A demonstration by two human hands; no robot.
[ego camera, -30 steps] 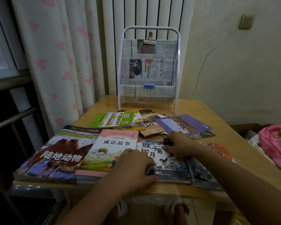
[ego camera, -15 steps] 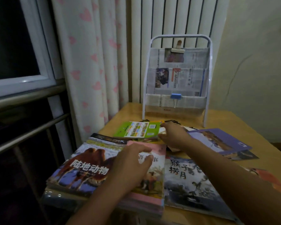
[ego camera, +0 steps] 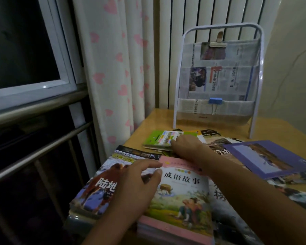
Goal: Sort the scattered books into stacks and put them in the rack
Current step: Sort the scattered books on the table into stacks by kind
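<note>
Gathering step, early in the task. The books lie scattered over the table [ego camera: 272, 126]; none yet stands in the rack [ego camera: 217, 82] at the table's far edge, whose pockets appear to be newspaper held by a wooden clip [ego camera: 218, 43] and a blue clip [ego camera: 215, 100].

The left hand [ego camera: 136, 188] rests at the near left corner, across the seam between the camel book [ego camera: 95, 188] and the pink book [ego camera: 180, 200]. Its fingers are loosely curled, thumb tip on the pink cover's upper left corner, the other fingers on the camel cover; no firm grip shows.

The right hand [ego camera: 189, 149] reaches past the pink book's far edge to the green book [ego camera: 159, 139], which tops a small heap near the far left of the table. The fingers bend down over the green book's right part; whether they pinch its edge or merely press it cannot be told.

A purple book [ego camera: 265, 160] lies toward the right edge, overlapping other covers, with a grey book [ego camera: 224, 209] beside the pink one.

Judged next: draw the green book toward the near corner and lay it on a pile of like size, keeping the loose sheets beneath it from sliding.
</note>
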